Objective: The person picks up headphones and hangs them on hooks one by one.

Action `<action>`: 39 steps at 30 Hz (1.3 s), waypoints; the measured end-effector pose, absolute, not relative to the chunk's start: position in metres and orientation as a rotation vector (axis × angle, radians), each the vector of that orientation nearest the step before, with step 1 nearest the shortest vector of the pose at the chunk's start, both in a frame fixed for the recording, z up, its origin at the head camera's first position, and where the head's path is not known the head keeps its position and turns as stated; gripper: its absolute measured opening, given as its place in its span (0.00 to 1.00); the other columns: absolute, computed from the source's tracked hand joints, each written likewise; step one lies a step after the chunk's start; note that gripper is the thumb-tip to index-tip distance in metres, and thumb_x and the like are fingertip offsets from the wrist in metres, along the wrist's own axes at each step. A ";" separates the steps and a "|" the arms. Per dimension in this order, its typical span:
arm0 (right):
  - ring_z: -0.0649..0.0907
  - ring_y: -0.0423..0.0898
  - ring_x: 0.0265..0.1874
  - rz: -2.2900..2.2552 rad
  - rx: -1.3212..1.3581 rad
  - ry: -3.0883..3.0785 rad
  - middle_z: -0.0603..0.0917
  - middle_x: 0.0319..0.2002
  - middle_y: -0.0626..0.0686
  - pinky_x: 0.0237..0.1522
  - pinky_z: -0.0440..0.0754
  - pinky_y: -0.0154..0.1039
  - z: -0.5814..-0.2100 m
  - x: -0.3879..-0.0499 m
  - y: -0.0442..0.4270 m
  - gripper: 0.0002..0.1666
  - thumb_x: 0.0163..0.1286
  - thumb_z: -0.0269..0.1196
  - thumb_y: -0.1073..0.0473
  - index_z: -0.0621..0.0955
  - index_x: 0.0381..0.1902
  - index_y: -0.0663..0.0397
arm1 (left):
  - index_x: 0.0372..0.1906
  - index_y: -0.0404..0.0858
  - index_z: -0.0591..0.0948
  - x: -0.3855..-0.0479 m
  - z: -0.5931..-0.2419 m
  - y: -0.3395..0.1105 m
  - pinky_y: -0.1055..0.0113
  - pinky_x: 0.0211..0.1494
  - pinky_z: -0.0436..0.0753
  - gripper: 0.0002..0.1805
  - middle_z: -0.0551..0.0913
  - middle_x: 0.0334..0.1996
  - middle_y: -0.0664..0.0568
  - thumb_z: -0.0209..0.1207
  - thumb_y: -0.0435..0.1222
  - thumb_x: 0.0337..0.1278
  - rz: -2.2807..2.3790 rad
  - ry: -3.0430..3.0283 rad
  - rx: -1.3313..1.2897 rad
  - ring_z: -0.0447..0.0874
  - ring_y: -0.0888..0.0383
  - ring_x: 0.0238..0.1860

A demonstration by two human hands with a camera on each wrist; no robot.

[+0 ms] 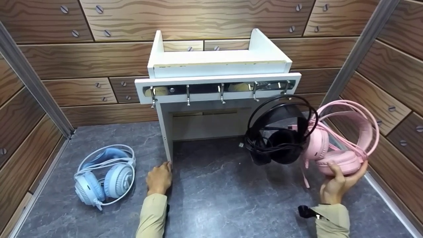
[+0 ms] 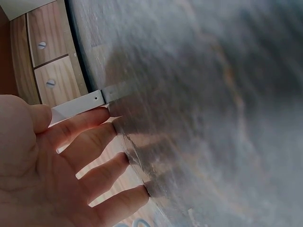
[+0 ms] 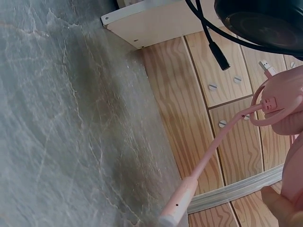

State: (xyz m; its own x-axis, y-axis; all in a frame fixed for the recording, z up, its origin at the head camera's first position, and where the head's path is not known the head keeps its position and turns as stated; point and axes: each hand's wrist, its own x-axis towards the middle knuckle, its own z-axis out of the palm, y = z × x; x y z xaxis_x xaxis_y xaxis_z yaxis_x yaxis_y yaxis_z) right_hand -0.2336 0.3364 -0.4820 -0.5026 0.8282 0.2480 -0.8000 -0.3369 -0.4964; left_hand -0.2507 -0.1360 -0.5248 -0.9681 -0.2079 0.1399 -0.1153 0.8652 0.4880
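My right hand holds a pink headset by its lower ear cup, the thumb on the near side. Its pink microphone boom points downward in the right wrist view. Just left of it, a black headset with its cable wound round hangs at the rightmost hook of a white hook rack. At the foot of the rack's left side panel, my left hand pinches the panel's edge between thumb and forefinger. The other fingertips of that hand touch the tabletop in the left wrist view.
A light blue headset lies on the grey marbled tabletop at the left. Metal hooks line the rack's front, with a shelf above. Wood-patterned walls with metal corner posts enclose the back and sides.
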 end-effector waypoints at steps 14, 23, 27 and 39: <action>0.73 0.53 0.56 1.967 -0.069 -0.692 0.65 0.66 0.61 0.52 0.80 0.38 -0.481 -0.231 0.339 0.60 0.47 0.59 0.87 0.56 0.78 0.56 | 0.54 0.37 0.85 -0.250 -0.525 -0.138 0.34 0.42 0.79 0.20 0.85 0.44 0.28 0.48 0.44 0.78 -0.739 -2.855 0.259 0.82 0.24 0.42; 0.73 0.54 0.55 1.963 -0.032 -0.659 0.67 0.64 0.62 0.51 0.80 0.38 -0.482 -0.230 0.340 0.58 0.47 0.57 0.88 0.58 0.77 0.57 | 0.50 0.35 0.86 -0.249 -0.525 -0.136 0.34 0.38 0.80 0.18 0.85 0.39 0.28 0.50 0.42 0.77 -0.697 -2.812 0.206 0.83 0.25 0.38; 0.72 0.54 0.55 1.966 -0.028 -0.646 0.67 0.64 0.62 0.50 0.81 0.39 -0.483 -0.228 0.341 0.58 0.47 0.57 0.89 0.58 0.76 0.57 | 0.50 0.35 0.86 -0.248 -0.525 -0.135 0.34 0.38 0.80 0.19 0.85 0.40 0.29 0.49 0.42 0.77 -0.706 -2.817 0.215 0.83 0.25 0.38; 0.73 0.54 0.56 1.951 -0.031 -0.669 0.67 0.65 0.62 0.53 0.78 0.38 -0.485 -0.226 0.340 0.58 0.46 0.57 0.90 0.58 0.77 0.58 | 0.48 0.34 0.86 -0.248 -0.523 -0.135 0.34 0.37 0.80 0.18 0.85 0.38 0.28 0.50 0.41 0.77 -0.682 -2.810 0.207 0.83 0.25 0.38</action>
